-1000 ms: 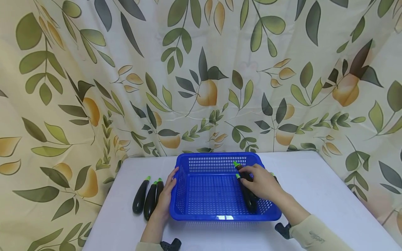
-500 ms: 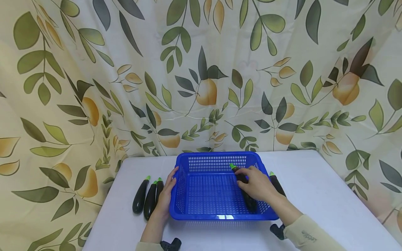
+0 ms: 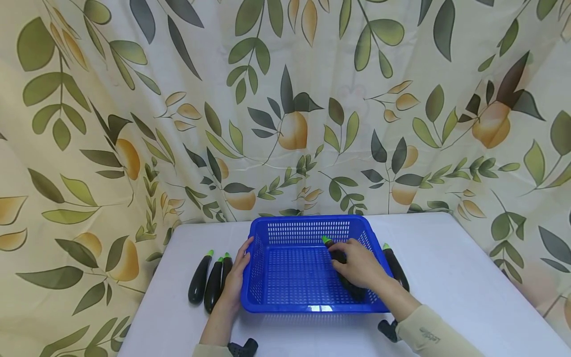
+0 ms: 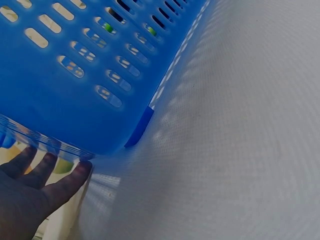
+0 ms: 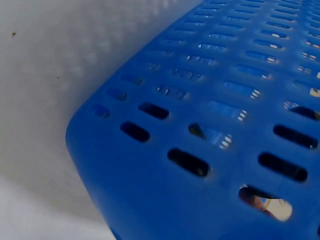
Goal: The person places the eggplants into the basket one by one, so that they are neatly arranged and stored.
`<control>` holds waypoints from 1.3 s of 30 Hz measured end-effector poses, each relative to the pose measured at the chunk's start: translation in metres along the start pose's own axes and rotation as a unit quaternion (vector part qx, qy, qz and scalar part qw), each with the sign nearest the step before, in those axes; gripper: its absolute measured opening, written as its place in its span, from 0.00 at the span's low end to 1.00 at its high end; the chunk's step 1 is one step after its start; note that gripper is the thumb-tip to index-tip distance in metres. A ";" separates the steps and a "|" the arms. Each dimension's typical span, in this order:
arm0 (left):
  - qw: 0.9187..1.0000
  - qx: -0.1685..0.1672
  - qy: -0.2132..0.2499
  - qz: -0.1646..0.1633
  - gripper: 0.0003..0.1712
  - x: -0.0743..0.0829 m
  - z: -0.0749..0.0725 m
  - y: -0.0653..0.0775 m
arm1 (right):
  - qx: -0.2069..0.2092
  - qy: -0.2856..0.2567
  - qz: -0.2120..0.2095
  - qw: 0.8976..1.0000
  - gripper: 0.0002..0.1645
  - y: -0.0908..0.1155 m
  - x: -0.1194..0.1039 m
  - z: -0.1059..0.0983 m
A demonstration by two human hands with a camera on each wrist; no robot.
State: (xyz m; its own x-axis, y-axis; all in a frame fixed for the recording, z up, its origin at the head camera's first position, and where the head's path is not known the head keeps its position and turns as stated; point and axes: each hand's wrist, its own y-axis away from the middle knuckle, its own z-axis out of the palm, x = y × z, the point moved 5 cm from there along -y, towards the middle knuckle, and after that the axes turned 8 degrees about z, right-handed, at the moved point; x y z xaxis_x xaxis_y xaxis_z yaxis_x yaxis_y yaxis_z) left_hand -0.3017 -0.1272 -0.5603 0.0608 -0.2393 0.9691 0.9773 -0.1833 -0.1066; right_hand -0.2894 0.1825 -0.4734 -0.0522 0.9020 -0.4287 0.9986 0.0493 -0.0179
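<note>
A blue plastic basket point(image 3: 290, 275) with slotted walls stands on the white table. My right hand point(image 3: 357, 263) reaches into its right side and grips a dark eggplant point(image 3: 354, 290) with a bright green stem end. That eggplant slants toward the basket's back, its middle hidden by the hand. My left hand point(image 3: 235, 277) rests against the basket's left side, fingers extended up to the rim. In the left wrist view its fingers point(image 4: 67, 185) touch the basket near a corner. Through the slots in the right wrist view, dark patches and a bit of fingertip show.
Left of the basket lie an eggplant point(image 3: 200, 280) and, beside it, another pair of eggplants point(image 3: 213, 287), partly behind the left hand. One more eggplant point(image 3: 396, 267) lies outside the basket's right wall. A leaf-and-fruit patterned curtain point(image 3: 285, 124) hangs behind the table point(image 3: 446, 277).
My right hand has moved left inside the basket with the eggplant, whose stem end shifted left. More of the eggplant outside the right wall shows. The left hand has stayed put.
</note>
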 end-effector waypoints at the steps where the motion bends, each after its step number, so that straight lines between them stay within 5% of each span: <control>1: 1.000 0.000 0.002 -0.001 0.29 0.000 0.000 0.000 | 0.001 0.002 -0.001 1.000 0.19 0.000 -0.001 0.001; 18: 1.000 0.004 0.012 -0.005 0.29 -0.002 0.000 0.000 | -0.003 0.029 -0.004 1.000 0.21 -0.004 -0.006 0.020; 39: 1.000 0.002 0.007 -0.004 0.29 0.001 0.000 0.000 | 0.011 0.125 -0.018 0.992 0.22 -0.008 -0.008 0.034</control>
State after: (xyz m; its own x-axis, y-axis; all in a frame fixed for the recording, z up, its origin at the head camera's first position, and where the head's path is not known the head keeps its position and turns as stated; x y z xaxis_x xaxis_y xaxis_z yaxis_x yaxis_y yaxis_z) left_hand -0.3013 -0.1271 -0.5596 0.0499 -0.2513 0.9666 0.9785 -0.1815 -0.0977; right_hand -0.2967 0.1602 -0.5009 -0.0850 0.9782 -0.1894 0.9958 0.0770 -0.0493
